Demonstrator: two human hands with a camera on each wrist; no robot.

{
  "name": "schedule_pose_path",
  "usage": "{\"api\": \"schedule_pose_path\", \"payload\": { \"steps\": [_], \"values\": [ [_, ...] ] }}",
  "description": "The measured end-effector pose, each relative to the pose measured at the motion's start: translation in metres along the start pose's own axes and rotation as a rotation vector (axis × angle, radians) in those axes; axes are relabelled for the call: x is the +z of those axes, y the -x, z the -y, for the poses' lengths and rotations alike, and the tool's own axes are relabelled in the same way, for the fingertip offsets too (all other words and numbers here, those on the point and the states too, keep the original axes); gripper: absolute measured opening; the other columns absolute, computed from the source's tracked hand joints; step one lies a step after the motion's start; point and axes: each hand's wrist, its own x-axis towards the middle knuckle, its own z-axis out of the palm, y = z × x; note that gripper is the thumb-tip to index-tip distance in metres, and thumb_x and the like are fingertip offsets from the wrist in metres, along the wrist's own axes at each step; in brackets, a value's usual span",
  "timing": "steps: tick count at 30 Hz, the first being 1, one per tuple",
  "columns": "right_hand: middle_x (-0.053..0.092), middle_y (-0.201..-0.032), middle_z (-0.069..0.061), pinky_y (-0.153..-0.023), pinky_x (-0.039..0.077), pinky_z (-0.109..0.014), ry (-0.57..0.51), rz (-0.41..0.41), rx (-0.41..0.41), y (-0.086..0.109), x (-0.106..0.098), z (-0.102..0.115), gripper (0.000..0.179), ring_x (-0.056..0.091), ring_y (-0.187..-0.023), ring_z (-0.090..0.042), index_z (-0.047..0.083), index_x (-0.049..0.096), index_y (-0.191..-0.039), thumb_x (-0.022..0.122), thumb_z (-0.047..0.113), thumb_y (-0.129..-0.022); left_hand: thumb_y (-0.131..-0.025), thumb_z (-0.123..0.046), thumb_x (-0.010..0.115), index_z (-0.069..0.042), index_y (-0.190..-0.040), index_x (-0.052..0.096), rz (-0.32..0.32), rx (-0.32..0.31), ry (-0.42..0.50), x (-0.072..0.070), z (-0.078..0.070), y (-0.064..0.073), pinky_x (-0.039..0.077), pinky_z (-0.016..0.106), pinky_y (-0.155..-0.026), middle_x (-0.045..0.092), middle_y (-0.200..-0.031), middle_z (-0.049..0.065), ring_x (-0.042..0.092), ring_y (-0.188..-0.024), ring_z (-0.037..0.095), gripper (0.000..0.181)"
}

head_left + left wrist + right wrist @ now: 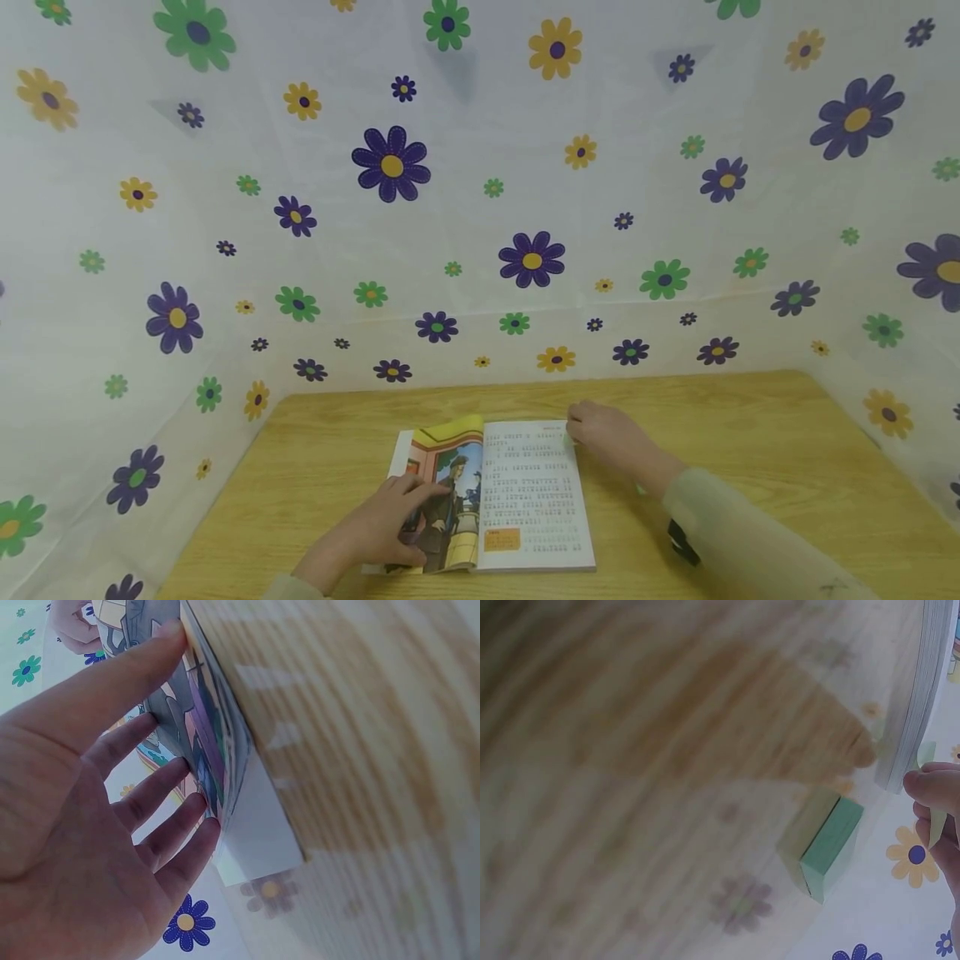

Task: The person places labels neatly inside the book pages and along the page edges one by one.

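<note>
An open book [528,492] lies on the wooden table, a coloured picture on its left page and printed text on its right. My left hand [378,525] rests on the picture page with its fingers spread; in the left wrist view the thumb and fingertips [172,634] touch the page. At the upper right corner of the book, my right hand [611,437] pinches a pale green sticky note [938,825] between thumb and fingers, against the page edge. A green sticky note pad [832,836] sits on the table close to the book, mostly behind my right forearm in the head view.
The wooden table [315,467] extends around the book. A white sheet with coloured flowers [465,217] hangs behind the table and along both sides. A small black object [681,542] shows beneath my right sleeve.
</note>
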Motion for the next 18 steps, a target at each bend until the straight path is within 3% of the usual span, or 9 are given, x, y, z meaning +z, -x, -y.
{"api": "schedule_pose_path", "payload": {
  "steps": [7, 15, 18],
  "values": [
    [0.075, -0.109, -0.005, -0.086, 0.061, -0.030, 0.033, -0.002, -0.041, 0.002, 0.002, -0.003, 0.006, 0.070, -0.095, -0.019, 0.012, 0.079, -0.101, 0.079, 0.010, -0.095, -0.081, -0.039, 0.094, -0.028, -0.154, 0.052, 0.039, -0.037, -0.006, -0.010, -0.018, 0.001, 0.053, 0.057, -0.093, 0.054, -0.140, 0.011, 0.052, -0.125, 0.041, 0.085],
    [0.074, -0.112, -0.004, -0.090, 0.061, -0.031, -0.021, 0.008, -0.076, 0.004, 0.005, -0.007, 0.009, 0.071, -0.099, -0.018, 0.012, 0.079, -0.107, 0.074, 0.014, -0.101, -0.085, -0.047, 0.090, -0.032, -0.156, 0.049, 0.022, 0.012, -0.011, -0.008, -0.011, 0.002, 0.054, 0.057, -0.088, 0.053, -0.139, 0.013, 0.052, -0.123, 0.042, 0.083],
    [0.075, -0.114, -0.004, -0.094, 0.061, -0.033, -0.060, 0.025, -0.073, 0.005, 0.005, -0.006, 0.010, 0.073, -0.104, -0.019, 0.011, 0.079, -0.109, 0.072, 0.014, -0.102, -0.082, -0.039, 0.094, -0.028, -0.155, 0.051, 0.038, -0.030, 0.019, -0.012, -0.019, 0.002, 0.052, 0.062, -0.092, 0.053, -0.141, 0.015, 0.050, -0.127, 0.044, 0.085]
  ]
}}
